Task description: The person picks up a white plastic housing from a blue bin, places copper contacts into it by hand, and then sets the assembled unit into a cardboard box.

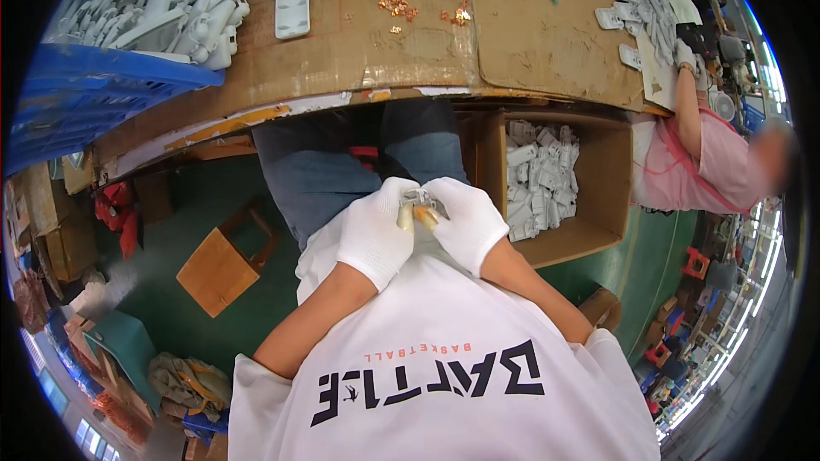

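My left hand [376,230] and my right hand [465,220], both in white knit gloves, meet in front of my lap. Fingers and thumbs of both are closed on a small pale plastic piece [417,195], mostly covered by the gloves. Yellowish and orange thumb tips show just below it; whether a copper bit sits there I cannot tell. On the cardboard-covered table [342,60] beyond my hands lies one white plastic casing [292,8]. Small copper-coloured metal clips [397,5] are scattered to its right.
A blue crate [111,90] heaped with white plastic casings [162,8] stands at the left. Right of my legs, a cardboard box [589,241] holds more white parts [540,175]. A co-worker in pink [683,154] sits at the right. A wooden stool [218,271] stands on the green floor.
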A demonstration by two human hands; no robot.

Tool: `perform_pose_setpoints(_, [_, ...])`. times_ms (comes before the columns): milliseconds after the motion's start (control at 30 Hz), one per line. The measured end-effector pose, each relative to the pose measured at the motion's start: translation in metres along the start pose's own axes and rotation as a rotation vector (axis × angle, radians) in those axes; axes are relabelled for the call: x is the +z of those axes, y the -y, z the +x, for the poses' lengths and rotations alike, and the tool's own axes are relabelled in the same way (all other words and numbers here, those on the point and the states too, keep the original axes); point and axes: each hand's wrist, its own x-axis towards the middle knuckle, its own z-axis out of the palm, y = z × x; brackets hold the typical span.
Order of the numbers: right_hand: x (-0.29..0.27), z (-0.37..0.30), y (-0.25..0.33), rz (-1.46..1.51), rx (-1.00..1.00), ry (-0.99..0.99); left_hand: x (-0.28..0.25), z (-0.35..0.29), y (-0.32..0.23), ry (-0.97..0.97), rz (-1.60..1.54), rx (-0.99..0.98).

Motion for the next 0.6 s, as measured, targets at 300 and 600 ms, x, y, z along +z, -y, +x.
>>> perform_pose_setpoints(300, [-0.003, -0.018, 0.010, 0.040, -0.066, -0.003, -0.010, -0.010, -0.012, 0.005, 0.005, -0.049])
perform_pose_setpoints(600, [-0.010, -0.010, 0.016, 0.182, -0.134, -0.113, -0.014, -0.015, -0.014, -0.119, 0.134, 0.170])
